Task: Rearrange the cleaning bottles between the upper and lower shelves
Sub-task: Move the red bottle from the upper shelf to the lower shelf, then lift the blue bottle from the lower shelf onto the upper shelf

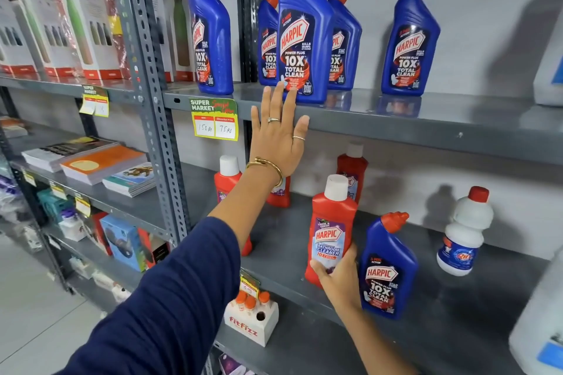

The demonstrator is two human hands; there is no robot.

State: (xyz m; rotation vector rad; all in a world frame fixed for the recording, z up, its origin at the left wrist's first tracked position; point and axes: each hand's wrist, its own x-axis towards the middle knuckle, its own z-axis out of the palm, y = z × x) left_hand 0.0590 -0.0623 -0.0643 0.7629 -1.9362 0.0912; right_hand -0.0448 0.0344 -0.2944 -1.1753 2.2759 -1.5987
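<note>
Several blue Harpic bottles with red caps stand on the upper shelf (396,122); the front one (303,30) is nearest me. My left hand (278,134) is open with fingers spread, its fingertips at that bottle's base and the shelf edge. On the lower shelf (426,323) my right hand (338,280) grips a red Harpic bathroom cleaner bottle (332,231) with a white cap, tilted slightly. Beside it stands one blue Harpic bottle (387,268). Other red bottles (227,179) stand behind my left arm, partly hidden.
A white bottle with a red cap (466,234) stands at the right of the lower shelf. A yellow price tag (214,120) hangs on the upper shelf edge. Boxed flasks (82,18) and notebooks (100,161) fill the left rack. A Fitfizz box (251,320) sits below.
</note>
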